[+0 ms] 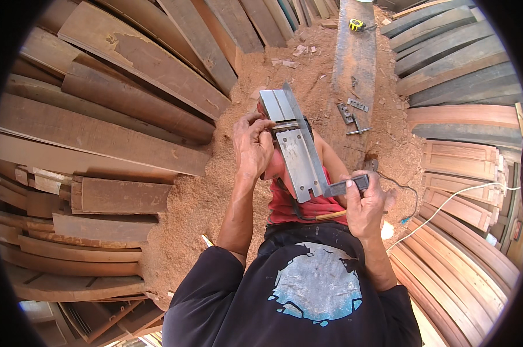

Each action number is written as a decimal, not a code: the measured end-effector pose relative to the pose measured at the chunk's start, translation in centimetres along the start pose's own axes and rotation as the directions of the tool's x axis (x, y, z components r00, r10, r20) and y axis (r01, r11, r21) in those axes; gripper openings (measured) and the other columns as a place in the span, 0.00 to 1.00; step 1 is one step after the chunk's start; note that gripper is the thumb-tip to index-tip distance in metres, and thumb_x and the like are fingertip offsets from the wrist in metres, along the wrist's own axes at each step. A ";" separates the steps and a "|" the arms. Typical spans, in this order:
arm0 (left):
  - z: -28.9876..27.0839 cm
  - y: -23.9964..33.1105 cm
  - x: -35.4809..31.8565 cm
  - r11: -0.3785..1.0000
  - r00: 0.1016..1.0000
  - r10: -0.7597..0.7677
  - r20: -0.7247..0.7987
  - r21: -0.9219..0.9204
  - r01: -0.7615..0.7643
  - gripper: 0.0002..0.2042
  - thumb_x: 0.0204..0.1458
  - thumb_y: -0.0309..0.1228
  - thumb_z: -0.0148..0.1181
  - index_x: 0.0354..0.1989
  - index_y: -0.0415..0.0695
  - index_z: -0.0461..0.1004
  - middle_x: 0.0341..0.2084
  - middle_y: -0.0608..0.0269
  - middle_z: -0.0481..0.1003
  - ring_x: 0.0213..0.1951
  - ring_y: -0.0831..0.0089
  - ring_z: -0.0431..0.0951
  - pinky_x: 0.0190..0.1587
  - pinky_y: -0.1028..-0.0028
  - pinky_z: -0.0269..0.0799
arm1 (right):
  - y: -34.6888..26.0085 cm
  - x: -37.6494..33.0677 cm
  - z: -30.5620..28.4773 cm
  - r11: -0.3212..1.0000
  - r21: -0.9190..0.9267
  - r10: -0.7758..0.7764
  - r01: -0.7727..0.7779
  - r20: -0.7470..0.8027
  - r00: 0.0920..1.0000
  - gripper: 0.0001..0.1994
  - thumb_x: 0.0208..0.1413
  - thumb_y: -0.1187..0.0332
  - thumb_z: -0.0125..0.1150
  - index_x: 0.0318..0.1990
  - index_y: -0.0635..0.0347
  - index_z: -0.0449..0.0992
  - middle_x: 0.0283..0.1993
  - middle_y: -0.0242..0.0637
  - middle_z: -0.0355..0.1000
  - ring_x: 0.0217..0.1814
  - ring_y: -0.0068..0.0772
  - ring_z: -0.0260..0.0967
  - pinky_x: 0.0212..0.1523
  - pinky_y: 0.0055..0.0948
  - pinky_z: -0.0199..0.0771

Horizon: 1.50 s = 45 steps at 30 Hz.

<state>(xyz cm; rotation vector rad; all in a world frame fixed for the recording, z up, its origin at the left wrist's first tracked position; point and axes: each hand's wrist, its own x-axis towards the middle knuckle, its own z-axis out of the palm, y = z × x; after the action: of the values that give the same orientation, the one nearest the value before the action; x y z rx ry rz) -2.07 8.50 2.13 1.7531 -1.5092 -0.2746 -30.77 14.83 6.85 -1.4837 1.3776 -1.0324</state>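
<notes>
An electric hand planer (296, 159) lies sole up over my lap, its flat metal plates facing me and part of its red body showing at the side. My left hand (253, 144) grips it beside the cutter slot, fingers bent, fingertips at the blade drum (287, 125). My right hand (365, 203) is closed around the dark handle of a try square (349, 185). The square's thin steel blade (308, 133) runs lengthwise along the right edge of the planer's sole. My palms and the planer's underside are hidden.
Ahead, a long plank (354, 63) carries a yellow tape measure (356, 25), small metal parts (346, 113) and a T-shaped tool (358, 128). Sawdust (198, 202) covers the ground. Board stacks (111, 144) line the left; panels (459, 159) and a white cable (435, 214) lie right.
</notes>
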 end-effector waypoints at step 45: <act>0.4 -0.8 1.4 0.916 0.884 -0.284 0.371 -0.168 0.365 0.35 0.64 0.34 0.60 0.76 0.34 0.54 0.62 0.37 0.75 0.64 0.51 0.76 0.69 0.57 0.69 | 26.6 9.8 -1.7 0.886 -0.392 0.237 -0.248 -0.078 0.968 0.13 0.65 0.66 0.68 0.49 0.66 0.77 0.39 0.47 0.81 0.36 0.47 0.82 0.39 0.43 0.83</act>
<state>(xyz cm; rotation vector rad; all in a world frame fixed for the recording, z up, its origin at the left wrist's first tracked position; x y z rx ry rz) -1.40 7.00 1.78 1.8249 -1.3330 -0.9350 -39.94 3.88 -17.73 -1.5322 1.8233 -0.6363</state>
